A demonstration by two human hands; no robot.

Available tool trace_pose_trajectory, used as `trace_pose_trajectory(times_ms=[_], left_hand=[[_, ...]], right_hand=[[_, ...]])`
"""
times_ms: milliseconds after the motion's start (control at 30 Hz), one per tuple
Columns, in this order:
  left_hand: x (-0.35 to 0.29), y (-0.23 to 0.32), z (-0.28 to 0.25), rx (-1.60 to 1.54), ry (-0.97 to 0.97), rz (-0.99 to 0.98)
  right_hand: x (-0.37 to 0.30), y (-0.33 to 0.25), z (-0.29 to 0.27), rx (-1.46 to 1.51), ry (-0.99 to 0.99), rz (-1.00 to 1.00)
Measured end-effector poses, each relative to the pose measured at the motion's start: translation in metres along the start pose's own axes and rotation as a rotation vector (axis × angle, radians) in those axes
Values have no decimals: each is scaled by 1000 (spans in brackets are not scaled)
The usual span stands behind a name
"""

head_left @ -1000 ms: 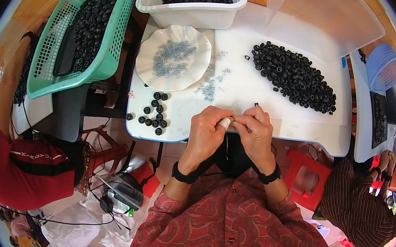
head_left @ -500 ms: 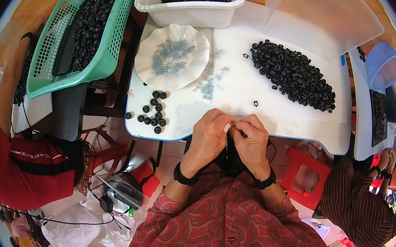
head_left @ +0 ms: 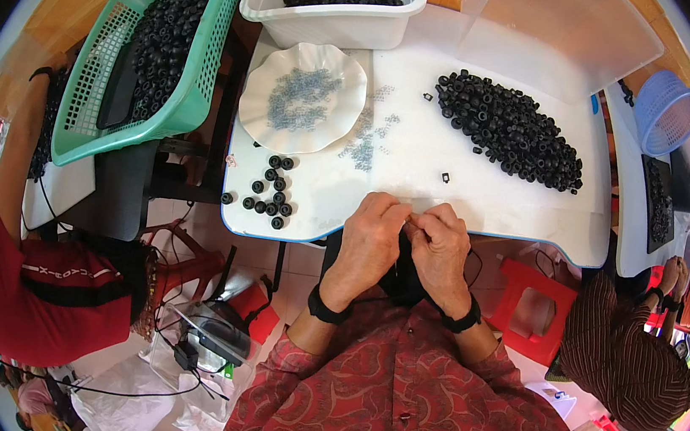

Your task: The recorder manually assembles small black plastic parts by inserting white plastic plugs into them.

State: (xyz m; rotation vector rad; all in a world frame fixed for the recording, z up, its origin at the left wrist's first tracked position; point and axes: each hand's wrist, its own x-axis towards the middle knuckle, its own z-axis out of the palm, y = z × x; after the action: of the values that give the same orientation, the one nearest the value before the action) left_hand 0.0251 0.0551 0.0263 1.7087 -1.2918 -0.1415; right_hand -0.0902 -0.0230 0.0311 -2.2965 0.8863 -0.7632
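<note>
My left hand (head_left: 372, 240) and my right hand (head_left: 440, 252) meet at the front edge of the white table (head_left: 420, 156). The fingers of both are closed in pinches, fingertips almost touching. Whatever they hold is hidden or too small to make out. Beyond them one small black square piece (head_left: 445, 177) lies alone on the table. A heap of small black ring-shaped parts (head_left: 512, 132) spreads to the right. On the left, a wavy-rimmed white plate (head_left: 262, 125) carries many tiny clear pieces (head_left: 301, 95). Several round black parts (head_left: 280, 184) sit in front of the plate.
A white tub (head_left: 341, 23) of black parts stands at the back, and a green basket (head_left: 177, 124) of black parts at the left. A translucent panel (head_left: 561, 36) is at the back right. Co-workers sit on both sides; a red stool (head_left: 531, 313) stands under the table.
Both hands stay together at the table edge, with slightly shifted fingers. A pale bit seen between the fingertips earlier no longer shows. The co-worker's arm at the left has moved slightly.
</note>
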Motion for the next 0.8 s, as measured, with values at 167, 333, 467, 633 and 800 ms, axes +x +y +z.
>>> trace_pose_trajectory(times_ms=[167,333,467,633,800], left_hand=[[0,6,1,21,-20,30],[-1,12,0,73,-58,41],[-3,11,1,87,-55,78],[-5,10,3,107,-55,105],[-4,13,-1,131,-97,129]], right_hand=[[-4,-1,-2,-12,7,15],[-6,1,-2,-10,19,24],[-5,1,-3,21,-13,61],[-4,-2,-8,129,-43,184],[-3,-5,-10,199,43,151]])
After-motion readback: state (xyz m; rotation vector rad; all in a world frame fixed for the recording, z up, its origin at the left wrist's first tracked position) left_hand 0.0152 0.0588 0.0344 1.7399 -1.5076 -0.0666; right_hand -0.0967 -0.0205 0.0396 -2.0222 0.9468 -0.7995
